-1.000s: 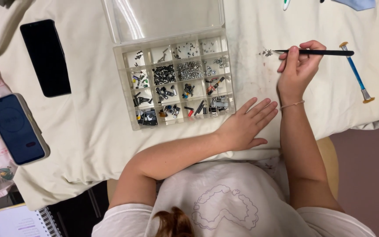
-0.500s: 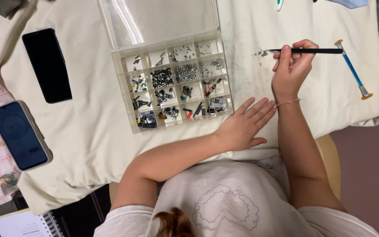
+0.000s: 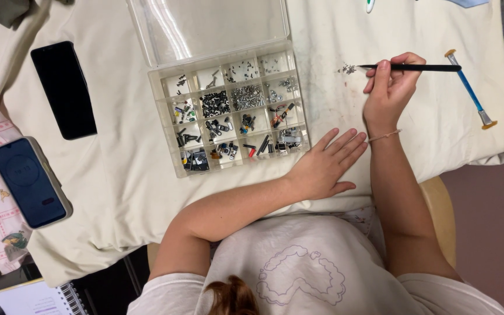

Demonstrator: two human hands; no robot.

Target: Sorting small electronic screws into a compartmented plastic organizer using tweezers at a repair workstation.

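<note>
Pinching black tool (image 3: 415,67), right hand (image 3: 393,87) fingers closed.

two phones (image 3: 63,88), blue screwdriver (image 3: 469,88)

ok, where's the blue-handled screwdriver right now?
In the head view, the blue-handled screwdriver lies on the cream cloth at far right, just beyond the right hand and the black tool it holds.

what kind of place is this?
Likely a small electronics repair bench, perhaps for phones: a parts box of sorted tiny screws, phones lying on the cloth, and the right hand holding a thin black tool to loose screws.
</note>
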